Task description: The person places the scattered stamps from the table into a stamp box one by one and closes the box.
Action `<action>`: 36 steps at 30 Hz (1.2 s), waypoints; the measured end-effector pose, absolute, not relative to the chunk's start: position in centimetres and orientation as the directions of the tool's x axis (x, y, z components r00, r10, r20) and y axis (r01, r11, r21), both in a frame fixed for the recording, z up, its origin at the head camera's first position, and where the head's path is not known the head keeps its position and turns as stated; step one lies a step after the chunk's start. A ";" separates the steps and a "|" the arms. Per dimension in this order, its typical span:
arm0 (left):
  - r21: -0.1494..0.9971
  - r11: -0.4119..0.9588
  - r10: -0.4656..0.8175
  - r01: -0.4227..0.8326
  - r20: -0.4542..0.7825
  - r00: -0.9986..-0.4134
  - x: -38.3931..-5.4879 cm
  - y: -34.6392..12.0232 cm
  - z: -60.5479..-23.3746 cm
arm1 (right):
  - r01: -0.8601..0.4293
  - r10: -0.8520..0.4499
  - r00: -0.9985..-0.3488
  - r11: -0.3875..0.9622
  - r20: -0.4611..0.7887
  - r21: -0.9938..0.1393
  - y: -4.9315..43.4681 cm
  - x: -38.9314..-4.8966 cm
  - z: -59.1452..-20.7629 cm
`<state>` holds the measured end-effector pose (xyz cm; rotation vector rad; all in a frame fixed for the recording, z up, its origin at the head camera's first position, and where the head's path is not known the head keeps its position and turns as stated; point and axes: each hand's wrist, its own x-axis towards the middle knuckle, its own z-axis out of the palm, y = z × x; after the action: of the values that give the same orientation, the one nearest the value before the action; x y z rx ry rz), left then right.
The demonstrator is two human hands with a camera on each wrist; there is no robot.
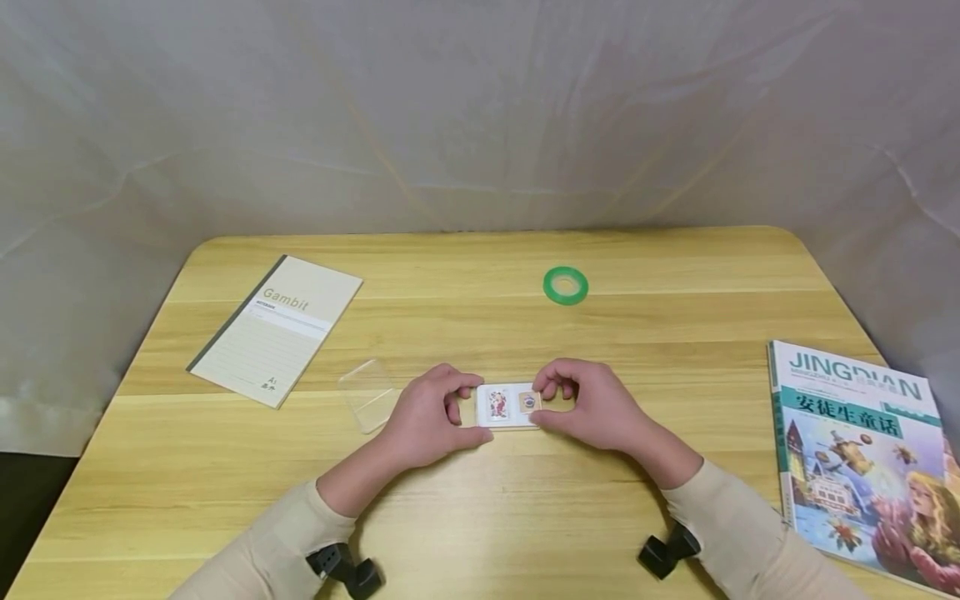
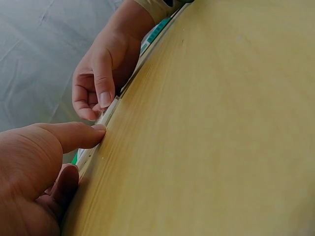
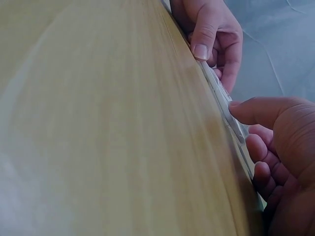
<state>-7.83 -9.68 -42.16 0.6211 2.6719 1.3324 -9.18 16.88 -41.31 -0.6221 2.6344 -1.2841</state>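
flat case (image 1: 512,407) | between left grip (image 1: 435,412) and right grip (image 1: 596,406) | touching both

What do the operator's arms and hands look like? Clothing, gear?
Left hand and right hand: bare, ungloved. Left sleeve, right sleeve: plain beige. A blocky black device at the left sleeve, another black device at the right.

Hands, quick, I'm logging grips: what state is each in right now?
Left hand: holding the case by its left end.
Right hand: holding the case by its right end.
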 end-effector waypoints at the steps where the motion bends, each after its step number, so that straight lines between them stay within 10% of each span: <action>1: 0.783 0.536 0.396 0.316 0.097 -0.913 -7.8 -9.7 -42.2 | -0.301 -0.425 -0.904 0.551 0.049 -0.778 16.9 -9.2 -41.3; 36: 0.783 0.534 0.399 0.319 0.098 -0.911 -7.8 -9.7 -42.1 | -0.341 -0.433 -0.896 0.533 0.097 -0.774 16.6 -9.1 -41.4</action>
<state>-7.82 -9.68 -42.15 0.6265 2.6696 1.3332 -9.14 16.55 -41.41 -0.6735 2.6554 -1.3045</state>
